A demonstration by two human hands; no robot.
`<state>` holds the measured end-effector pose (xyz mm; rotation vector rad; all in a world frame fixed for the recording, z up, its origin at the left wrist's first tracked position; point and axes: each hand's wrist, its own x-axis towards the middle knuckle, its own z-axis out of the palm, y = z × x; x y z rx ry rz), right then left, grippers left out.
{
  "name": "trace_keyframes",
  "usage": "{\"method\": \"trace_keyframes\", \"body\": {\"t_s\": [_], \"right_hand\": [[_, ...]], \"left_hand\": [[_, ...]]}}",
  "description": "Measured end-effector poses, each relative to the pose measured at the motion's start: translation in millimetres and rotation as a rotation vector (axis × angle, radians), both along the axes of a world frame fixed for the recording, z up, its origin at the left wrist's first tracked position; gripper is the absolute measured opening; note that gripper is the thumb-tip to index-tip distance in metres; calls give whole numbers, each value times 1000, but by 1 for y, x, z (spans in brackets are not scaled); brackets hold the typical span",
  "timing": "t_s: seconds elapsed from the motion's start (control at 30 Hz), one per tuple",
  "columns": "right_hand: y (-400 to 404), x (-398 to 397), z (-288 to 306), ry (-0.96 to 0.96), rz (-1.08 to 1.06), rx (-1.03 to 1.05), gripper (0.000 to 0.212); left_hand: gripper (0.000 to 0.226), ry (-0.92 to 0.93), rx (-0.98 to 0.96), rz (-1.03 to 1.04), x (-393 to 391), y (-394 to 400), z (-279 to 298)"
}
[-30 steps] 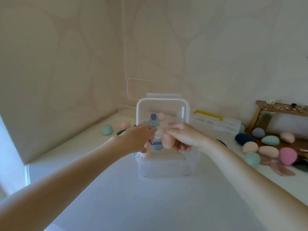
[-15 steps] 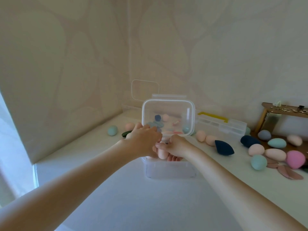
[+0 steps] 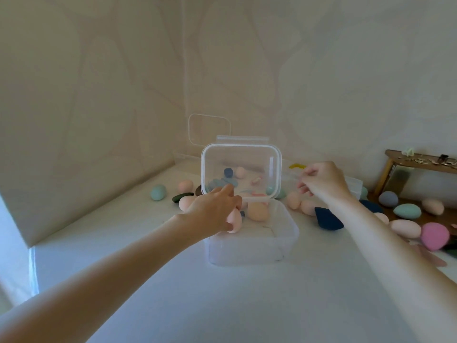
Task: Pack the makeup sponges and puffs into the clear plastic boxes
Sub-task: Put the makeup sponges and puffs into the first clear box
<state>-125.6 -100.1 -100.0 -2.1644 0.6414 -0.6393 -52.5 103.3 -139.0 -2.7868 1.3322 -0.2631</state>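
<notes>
A clear plastic box [image 3: 252, 243] sits open on the white table [image 3: 222, 305], its hinged lid [image 3: 241, 170] standing upright at the far side. The left hand [image 3: 212, 211] reaches over the box's left rim with fingers curled around a pale pink sponge [image 3: 235, 220], which is at the box's near-left corner. A peach sponge [image 3: 257, 211] lies inside the box toward the back. The right hand [image 3: 321, 181] is raised to the right of the lid, fingers loosely curled (whether they pinch anything is hard to tell through the blur). More sponges lie loose on the table: a navy sponge [image 3: 327, 219] just right of the box, a bright pink sponge [image 3: 434, 235] near the right edge, and a mint sponge [image 3: 158, 192] well off to the left.
</notes>
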Motion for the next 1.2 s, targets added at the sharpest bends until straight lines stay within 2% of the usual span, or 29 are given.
{"method": "trace_keyframes", "body": {"t_s": [0.1,0.23,0.3,0.43,0.53,0.67,0.73,0.8,0.9,0.97,1.1,1.2], "right_hand": [[-12,6,-31,182,151,51,17],[-1,15,-44,231,458,81,27],[4,24,-49,262,478,44,33],[5,37,-60,281,377,-27,18],[-2,32,-52,177,309,62,14],[-1,15,-10,-219,96,138,23],[13,5,11,-314,159,86,23],[33,-8,21,-199,378,26,23],[61,-12,6,153,599,-198,23],[73,-8,-9,262,587,-345,22],[82,-1,-25,367,470,-391,27],[88,2,-27,358,437,-366,25]], "left_hand": [[49,5,-4,17,-2,2,1],[46,9,-12,30,1,12,-3],[46,30,-26,47,4,19,-6],[45,46,-45,61,6,21,-7],[45,50,-53,52,8,20,-9],[46,45,-46,56,10,20,-11],[46,45,-46,62,9,20,-10],[46,44,-37,66,7,19,-10],[47,33,-25,68,7,19,-9],[49,33,-16,70,8,19,-10],[49,32,-20,50,6,19,-9],[47,28,-29,34,5,20,-9]]}}
